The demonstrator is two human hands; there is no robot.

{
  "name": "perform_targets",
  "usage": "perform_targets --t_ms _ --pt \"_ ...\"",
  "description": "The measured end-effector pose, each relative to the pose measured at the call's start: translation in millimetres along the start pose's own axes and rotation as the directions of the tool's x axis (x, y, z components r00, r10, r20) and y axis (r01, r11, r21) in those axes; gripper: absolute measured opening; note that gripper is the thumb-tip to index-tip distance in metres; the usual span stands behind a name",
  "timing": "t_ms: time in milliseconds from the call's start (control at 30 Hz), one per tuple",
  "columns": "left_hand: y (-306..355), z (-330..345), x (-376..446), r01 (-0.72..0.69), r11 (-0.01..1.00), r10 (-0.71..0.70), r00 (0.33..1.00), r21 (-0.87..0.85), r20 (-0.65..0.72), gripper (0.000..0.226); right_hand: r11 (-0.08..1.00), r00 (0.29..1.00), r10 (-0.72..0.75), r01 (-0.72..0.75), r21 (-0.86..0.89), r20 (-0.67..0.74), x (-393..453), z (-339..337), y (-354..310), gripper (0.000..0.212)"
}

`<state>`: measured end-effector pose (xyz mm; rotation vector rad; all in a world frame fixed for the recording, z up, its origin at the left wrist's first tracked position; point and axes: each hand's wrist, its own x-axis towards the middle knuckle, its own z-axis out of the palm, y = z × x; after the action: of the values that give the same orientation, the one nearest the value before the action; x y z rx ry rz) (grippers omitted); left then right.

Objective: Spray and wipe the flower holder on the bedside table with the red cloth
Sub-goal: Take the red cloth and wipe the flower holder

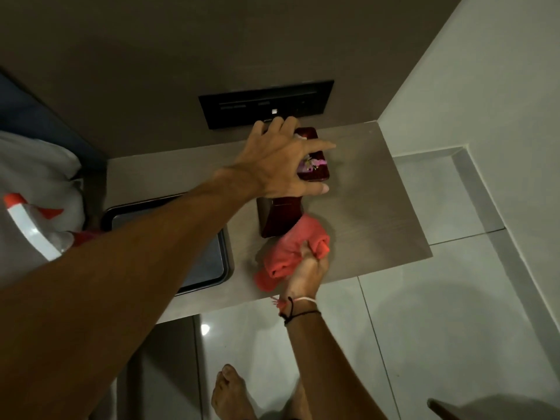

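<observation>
The flower holder is a glossy dark red box standing on the bedside table, with pink flowers showing at its top. My left hand grips the top of the holder, fingers spread over it. My right hand holds the bunched red cloth pressed against the holder's lower front side. A spray bottle with a white and orange head lies at the far left, partly hidden behind my left forearm.
A dark tray sits on the table left of the holder. A black switch panel is on the wall behind. White bedding lies at the left. Pale floor tiles and my bare foot are below.
</observation>
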<state>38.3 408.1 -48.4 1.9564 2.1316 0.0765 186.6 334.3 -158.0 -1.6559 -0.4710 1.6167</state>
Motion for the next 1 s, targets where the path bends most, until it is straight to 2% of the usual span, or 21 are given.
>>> perform_targets --t_ms 100,267,333,500,567,633,700,767,833,933,1000 --pt "-0.4 -0.8 5.2 0.029 0.999 -0.028 0.999 -0.028 0.022 0.085 1.0 0.996 -0.004 0.005 0.007 -0.085 -6.6 0.2 6.4 0.037" --pt "-0.9 4.2 6.9 0.017 1.0 -0.017 1.0 0.004 0.004 0.087 0.984 0.999 0.027 -0.033 -0.178 -0.036 -6.8 30.6 16.3 0.024" --pt "-0.8 7.2 5.7 0.006 1.0 -0.006 1.0 0.028 0.002 0.088 0.961 0.999 0.045 -0.039 -0.273 0.015 -15.1 36.6 24.8 0.02" --pt "-4.1 -2.6 14.0 0.042 0.999 -0.041 0.999 -0.027 0.03 0.086 0.862 0.96 0.019 0.127 -0.49 0.281 -29.6 36.5 38.4 0.016" --pt "-7.7 -7.8 18.8 0.064 0.996 -0.061 0.997 -0.07 0.038 0.086 0.883 0.972 -0.063 0.161 -0.441 0.228 -32.1 31.0 33.3 0.018" --pt "-12.5 -13.5 23.2 0.073 0.991 -0.068 0.996 -0.108 0.051 0.084 0.914 0.978 -0.201 0.21 -0.348 0.062 -32.3 19.9 22.7 0.018" --pt "-16.4 -17.8 26.9 0.079 0.987 -0.07 0.995 -0.137 0.066 0.083 0.88 0.914 -0.393 0.345 -0.325 -0.095 -25.9 8.4 9.2 0.028" --pt "-18.0 -19.4 29.4 0.08 0.986 -0.069 0.994 -0.146 0.081 0.083 0.813 0.846 -0.515 0.429 -0.394 -0.141 -10.6 5.0 -1.9 0.037" --pt "-18.0 -19.2 30.7 0.08 0.985 -0.067 0.994 -0.151 0.089 0.083 0.753 0.87 -0.49 0.391 -0.53 -0.055 4.7 10.6 -5.8 0.04" --pt "-17.7 -19.0 28.9 0.077 0.986 -0.065 0.994 -0.15 0.084 0.083 0.529 0.899 -0.392 0.394 -0.752 0.195 4.0 22.1 6.4 0.061" --pt "-15.8 -17.4 25.6 0.071 0.988 -0.063 0.996 -0.133 0.067 0.083 0.464 0.886 -0.338 0.45 -0.763 0.317 -6.0 20.3 20.2 0.063"
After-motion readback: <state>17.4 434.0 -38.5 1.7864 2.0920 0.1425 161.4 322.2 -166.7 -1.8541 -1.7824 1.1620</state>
